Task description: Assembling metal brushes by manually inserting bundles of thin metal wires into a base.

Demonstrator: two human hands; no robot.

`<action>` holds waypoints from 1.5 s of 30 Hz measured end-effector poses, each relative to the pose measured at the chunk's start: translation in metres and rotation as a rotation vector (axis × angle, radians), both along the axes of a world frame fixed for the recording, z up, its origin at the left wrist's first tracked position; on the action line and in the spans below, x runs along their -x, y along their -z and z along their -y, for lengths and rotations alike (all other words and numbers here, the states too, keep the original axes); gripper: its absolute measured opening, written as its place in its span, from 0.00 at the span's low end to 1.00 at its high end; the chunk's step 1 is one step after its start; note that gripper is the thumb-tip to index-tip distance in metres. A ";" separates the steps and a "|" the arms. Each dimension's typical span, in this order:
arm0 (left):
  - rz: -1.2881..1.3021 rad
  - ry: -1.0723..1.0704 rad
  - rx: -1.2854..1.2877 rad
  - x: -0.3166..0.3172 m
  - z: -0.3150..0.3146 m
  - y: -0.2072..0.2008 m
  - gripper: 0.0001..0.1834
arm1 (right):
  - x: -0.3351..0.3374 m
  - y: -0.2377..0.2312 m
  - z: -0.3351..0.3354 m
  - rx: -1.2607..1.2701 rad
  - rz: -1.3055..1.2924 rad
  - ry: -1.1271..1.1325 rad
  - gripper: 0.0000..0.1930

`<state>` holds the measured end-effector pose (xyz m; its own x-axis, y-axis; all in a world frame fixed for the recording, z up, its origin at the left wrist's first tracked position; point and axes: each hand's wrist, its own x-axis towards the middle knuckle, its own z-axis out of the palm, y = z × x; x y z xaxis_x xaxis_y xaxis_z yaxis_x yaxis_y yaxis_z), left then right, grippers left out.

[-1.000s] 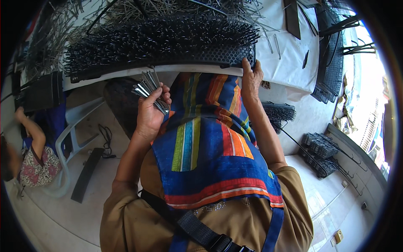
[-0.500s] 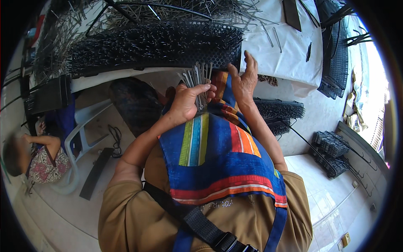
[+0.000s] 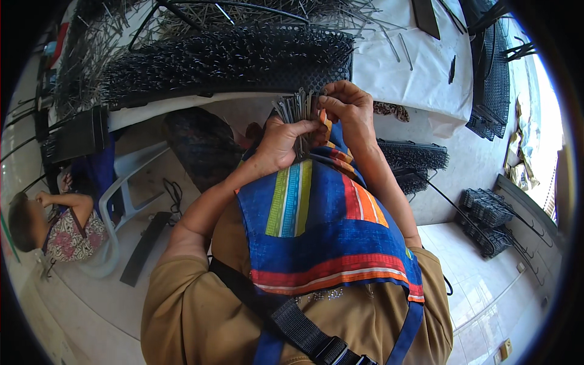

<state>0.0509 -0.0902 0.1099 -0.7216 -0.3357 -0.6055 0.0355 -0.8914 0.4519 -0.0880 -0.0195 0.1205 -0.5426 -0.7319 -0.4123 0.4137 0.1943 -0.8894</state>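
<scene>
My left hand (image 3: 281, 141) is closed around a bundle of thin grey metal pins (image 3: 294, 109), which stand fanned upward above my thumb. At the bundle's right side, my right hand (image 3: 354, 114) pinches near the tops of the pins with thumb and forefinger. It seems to have hold of one pin, though the fingers partly hide it. Just beyond both hands lies a long black perforated tray (image 3: 325, 78), most of its holes filled with upright dark pins (image 3: 207, 64). A striped blue apron (image 3: 328, 201) covers my lap beneath the hands.
Loose metal pins (image 3: 267, 11) lie heaped behind the tray on a white-covered table (image 3: 420, 91). Black wire racks (image 3: 490, 79) stand at the right, with more on the floor (image 3: 486, 222). At left another person (image 3: 76, 228) sits by a pale plastic chair (image 3: 125, 182).
My right hand has come down and left from its raised, spread position to the bundle, and its fingers have closed in a pinch. My left hand still grips the pins.
</scene>
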 end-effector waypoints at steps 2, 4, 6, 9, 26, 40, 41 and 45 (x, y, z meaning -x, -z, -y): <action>0.020 -0.020 -0.038 -0.003 0.001 0.001 0.09 | -0.001 0.005 0.000 0.099 -0.028 0.107 0.07; 0.084 -0.048 -0.055 -0.005 0.004 0.003 0.09 | 0.001 0.001 0.002 0.113 -0.141 0.228 0.07; 0.148 -0.074 -0.075 -0.012 0.006 0.008 0.08 | 0.003 -0.006 0.007 0.162 -0.262 0.305 0.07; 0.100 0.044 -0.100 -0.020 0.005 0.019 0.11 | 0.010 -0.011 0.018 0.221 -0.387 0.346 0.07; 0.107 0.010 -0.082 -0.011 0.012 0.012 0.10 | 0.018 -0.003 0.056 0.062 -1.475 0.019 0.06; -0.005 -0.020 -0.153 -0.005 0.014 0.001 0.09 | 0.004 -0.001 0.025 -0.009 -0.824 -0.097 0.11; -0.048 0.005 -0.210 -0.005 0.015 0.003 0.09 | 0.005 0.000 0.022 -0.021 -0.274 -0.146 0.11; -0.124 0.061 -0.413 -0.006 0.016 0.006 0.10 | 0.014 0.011 0.013 0.150 0.091 -0.048 0.08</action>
<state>0.0564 -0.1058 0.1041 -0.8081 -0.0381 -0.5878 0.0088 -0.9986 0.0527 -0.1020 -0.0327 0.1095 -0.4707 -0.8133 -0.3420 0.4869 0.0838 -0.8694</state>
